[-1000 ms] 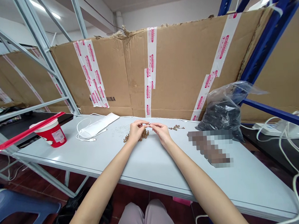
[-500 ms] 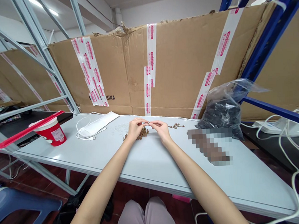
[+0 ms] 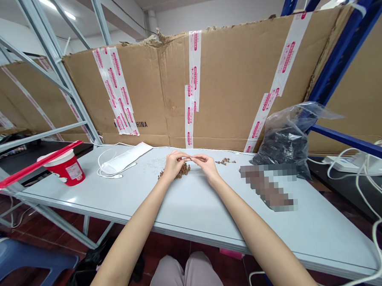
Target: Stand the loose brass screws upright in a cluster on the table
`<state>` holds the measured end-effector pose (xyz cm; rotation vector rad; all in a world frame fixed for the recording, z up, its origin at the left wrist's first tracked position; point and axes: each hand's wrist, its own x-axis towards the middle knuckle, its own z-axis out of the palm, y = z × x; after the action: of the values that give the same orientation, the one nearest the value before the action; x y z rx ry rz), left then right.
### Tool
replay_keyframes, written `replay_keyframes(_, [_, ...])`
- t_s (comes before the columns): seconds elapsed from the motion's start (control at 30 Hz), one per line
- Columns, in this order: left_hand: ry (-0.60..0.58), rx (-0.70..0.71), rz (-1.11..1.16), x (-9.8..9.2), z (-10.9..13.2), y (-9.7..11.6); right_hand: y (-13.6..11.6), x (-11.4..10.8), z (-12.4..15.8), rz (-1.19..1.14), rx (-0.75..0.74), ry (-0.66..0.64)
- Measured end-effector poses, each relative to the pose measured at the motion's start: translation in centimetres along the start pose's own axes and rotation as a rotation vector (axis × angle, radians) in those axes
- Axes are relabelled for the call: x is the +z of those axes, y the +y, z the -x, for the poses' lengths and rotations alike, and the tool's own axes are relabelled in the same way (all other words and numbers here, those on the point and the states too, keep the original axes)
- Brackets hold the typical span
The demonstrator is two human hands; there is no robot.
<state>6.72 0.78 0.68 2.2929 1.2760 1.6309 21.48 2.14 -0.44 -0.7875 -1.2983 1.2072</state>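
Hands pinch nearly closed, left hand [image 3: 173, 165] and right hand [image 3: 208, 165] sharing one tiny piece [image 3: 191, 158] above the bench's far side [image 3: 202, 193]. It looks light and hard, likely best held by opposite ends.

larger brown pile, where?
In the head view, the larger brown pile sits on the table just left of centre, partly hidden behind the left hand.

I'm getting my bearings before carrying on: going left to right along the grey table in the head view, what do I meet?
Red cup → long white object → left hand → right hand → small scatter of brown pieces → clear plastic bag with black contents.
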Motion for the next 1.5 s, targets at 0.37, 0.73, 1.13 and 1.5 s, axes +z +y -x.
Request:
replay_keyframes(0.37, [0.01,-0.039,-0.007,0.3,0.2,0.4,0.1,-0.2,0.2,0.119,0.089,-0.077])
replay_keyframes(0.73, [-0.018,-0.068,0.031,0.2,0.1,0.7,1.1,-0.2,-0.2,0.34,-0.156,-0.212])
replay_keyframes(1.13, [-0.032,-0.054,0.055,0.2,0.1,0.8,0.3,-0.2,0.0,0.363,-0.155,-0.21])
replay_keyframes(1.5, [-0.01,-0.123,0.038,0.3,0.1,0.5,1.0,-0.2,-0.4,0.371,-0.13,-0.178])
